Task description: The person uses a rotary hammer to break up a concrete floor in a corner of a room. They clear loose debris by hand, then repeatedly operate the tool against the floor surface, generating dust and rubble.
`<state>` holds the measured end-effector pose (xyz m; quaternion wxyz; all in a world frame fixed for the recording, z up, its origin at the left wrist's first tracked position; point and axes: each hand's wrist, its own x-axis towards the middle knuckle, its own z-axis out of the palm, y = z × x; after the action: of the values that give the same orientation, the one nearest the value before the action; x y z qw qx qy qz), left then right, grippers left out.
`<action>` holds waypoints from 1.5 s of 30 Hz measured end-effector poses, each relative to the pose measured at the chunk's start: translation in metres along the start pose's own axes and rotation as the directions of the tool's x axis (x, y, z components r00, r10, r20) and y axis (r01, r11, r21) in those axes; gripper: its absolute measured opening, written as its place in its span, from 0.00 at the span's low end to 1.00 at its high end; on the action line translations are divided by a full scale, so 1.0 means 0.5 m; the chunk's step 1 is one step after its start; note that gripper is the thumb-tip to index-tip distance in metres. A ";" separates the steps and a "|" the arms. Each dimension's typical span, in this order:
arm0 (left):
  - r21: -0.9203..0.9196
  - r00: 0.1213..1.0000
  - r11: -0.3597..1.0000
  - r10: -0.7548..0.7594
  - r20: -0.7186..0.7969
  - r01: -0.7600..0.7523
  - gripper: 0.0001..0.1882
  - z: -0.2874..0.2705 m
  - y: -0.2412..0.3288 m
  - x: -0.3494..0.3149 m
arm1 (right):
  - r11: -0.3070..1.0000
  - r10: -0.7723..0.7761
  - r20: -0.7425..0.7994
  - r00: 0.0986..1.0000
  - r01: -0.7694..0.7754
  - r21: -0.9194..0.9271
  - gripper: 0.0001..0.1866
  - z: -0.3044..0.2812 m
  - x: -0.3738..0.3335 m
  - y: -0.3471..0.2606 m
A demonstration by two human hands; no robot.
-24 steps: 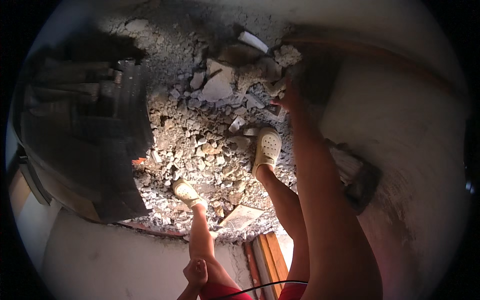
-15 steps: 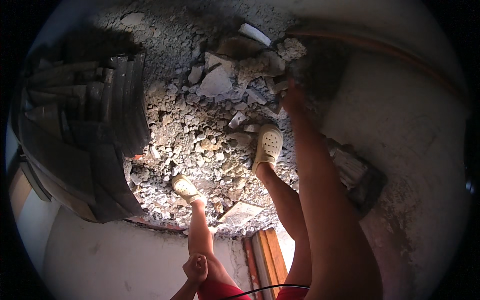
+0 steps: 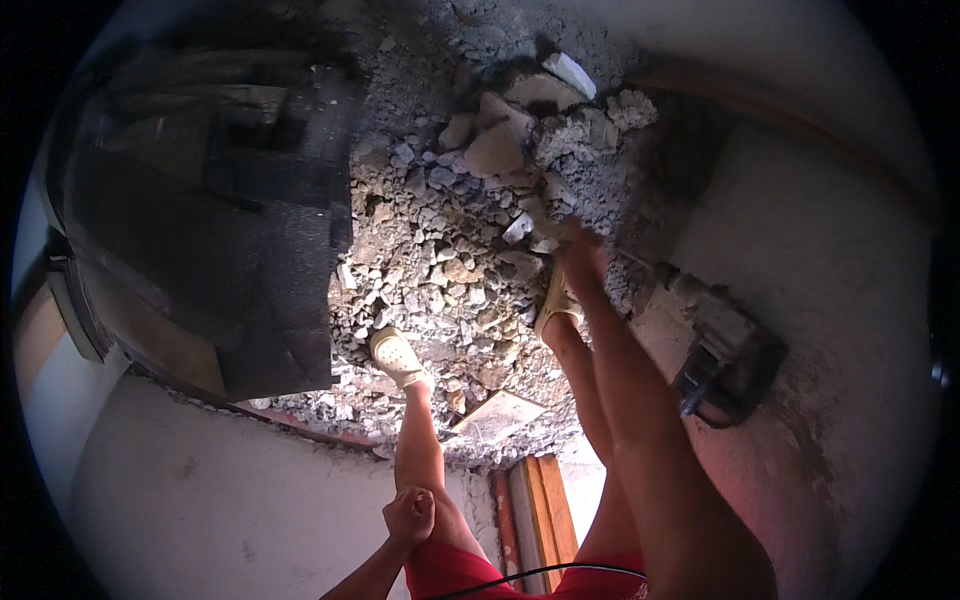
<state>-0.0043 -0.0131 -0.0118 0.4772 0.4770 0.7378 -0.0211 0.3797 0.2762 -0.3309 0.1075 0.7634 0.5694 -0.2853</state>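
Note:
My left hand [image 3: 410, 515] is closed in a fist and rests against my left leg near the knee; nothing shows in it. My right hand [image 3: 583, 258] is low over the rubble, just above my right clog. Its fingers are bent around what looks like a flat grey piece of rubble [image 3: 543, 222], smeared by motion. Larger broken concrete chunks [image 3: 494, 150] lie in a heap beyond that hand. Loose stones [image 3: 440, 285] cover the ground between my feet.
A power hammer drill [image 3: 730, 345] leans by the wall at right. Dark stacked sheets [image 3: 260, 270] fill the left side. A flat board piece [image 3: 500, 415] lies between my legs, near a wooden frame [image 3: 550, 510]. A pipe [image 3: 770, 110] runs along the right wall.
My right hand has come back toward me from the chunk heap, with a grey piece now at its fingers. The view has shifted, showing more of the drill. My left fist stays on my leg.

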 end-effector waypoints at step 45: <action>-0.099 0.998 0.994 -0.050 0.037 0.053 0.06 -0.052 -0.019 0.013 | 0.813 -0.556 0.398 0.729 0.379 0.443 0.41 0.062 -0.143 -0.534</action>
<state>-0.0296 -0.0013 -0.0064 0.5123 0.4328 0.7418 -0.0047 0.1079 0.2912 -0.2731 0.0479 0.4952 0.6395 -0.5861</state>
